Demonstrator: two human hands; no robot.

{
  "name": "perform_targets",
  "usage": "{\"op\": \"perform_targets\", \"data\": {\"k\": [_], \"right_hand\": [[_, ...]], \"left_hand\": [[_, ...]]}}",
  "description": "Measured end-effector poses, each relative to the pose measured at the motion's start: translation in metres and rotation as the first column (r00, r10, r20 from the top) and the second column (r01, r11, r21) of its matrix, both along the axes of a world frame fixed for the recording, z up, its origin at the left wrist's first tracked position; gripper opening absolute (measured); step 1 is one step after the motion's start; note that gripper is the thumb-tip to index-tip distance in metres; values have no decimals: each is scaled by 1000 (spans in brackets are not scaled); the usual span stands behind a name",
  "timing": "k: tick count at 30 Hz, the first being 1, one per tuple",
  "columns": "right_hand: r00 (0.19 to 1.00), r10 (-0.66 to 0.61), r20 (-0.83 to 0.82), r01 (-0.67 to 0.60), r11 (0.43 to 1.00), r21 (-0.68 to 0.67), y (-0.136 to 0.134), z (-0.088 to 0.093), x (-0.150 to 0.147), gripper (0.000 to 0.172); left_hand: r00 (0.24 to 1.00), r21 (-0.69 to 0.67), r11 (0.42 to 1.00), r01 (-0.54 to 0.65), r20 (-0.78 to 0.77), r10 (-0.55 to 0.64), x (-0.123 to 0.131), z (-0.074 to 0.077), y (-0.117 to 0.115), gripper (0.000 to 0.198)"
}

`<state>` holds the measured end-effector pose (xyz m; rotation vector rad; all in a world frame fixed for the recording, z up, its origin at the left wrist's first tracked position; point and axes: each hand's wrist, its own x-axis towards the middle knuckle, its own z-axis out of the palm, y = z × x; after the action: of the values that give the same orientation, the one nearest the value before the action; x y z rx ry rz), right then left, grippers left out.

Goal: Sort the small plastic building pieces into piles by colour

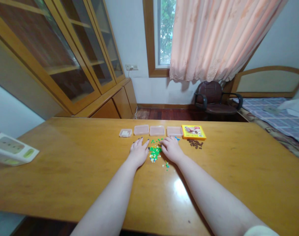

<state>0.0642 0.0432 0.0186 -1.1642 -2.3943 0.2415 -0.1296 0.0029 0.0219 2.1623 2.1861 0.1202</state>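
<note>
On the wooden table lies a pile of small green pieces (155, 151), with white, yellow and blue bits mixed in at its lower edge. My left hand (139, 153) rests on the tabletop just left of the pile, fingers spread and holding nothing. To the right of the pile, my right hand (172, 149) is palm down with its fingertips at the green pieces; whether it pinches one is too small to tell. Blue pieces (177, 138) show just beyond my right hand. A few loose bits (167, 165) lie nearer to me, below the right hand.
Clear plastic trays (157, 130) stand in a row behind my hands; a smaller box (125, 132) at the left holds something white. A yellow box (193, 132) ends the row, with brown pieces (195, 143) before it. A white container (13, 149) stands far left.
</note>
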Motion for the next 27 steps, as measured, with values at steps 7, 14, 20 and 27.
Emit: {"op": "perform_targets", "data": {"k": [7, 14, 20, 27], "right_hand": [[992, 114, 53, -116, 993, 32, -3, 0, -1, 33], [988, 107, 110, -107, 994, 0, -4, -2, -2, 34], [994, 90, 61, -90, 996, -14, -2, 1, 0, 27], [978, 125, 164, -117, 991, -58, -8, 2, -2, 46]], "left_hand": [[973, 161, 971, 177, 123, -198, 0, 9, -2, 35], [955, 113, 957, 268, 103, -280, 1, 10, -3, 33], [967, 114, 969, 219, 109, -231, -2, 17, -4, 30], [980, 74, 979, 192, 43, -196, -1, 18, -5, 30]]}}
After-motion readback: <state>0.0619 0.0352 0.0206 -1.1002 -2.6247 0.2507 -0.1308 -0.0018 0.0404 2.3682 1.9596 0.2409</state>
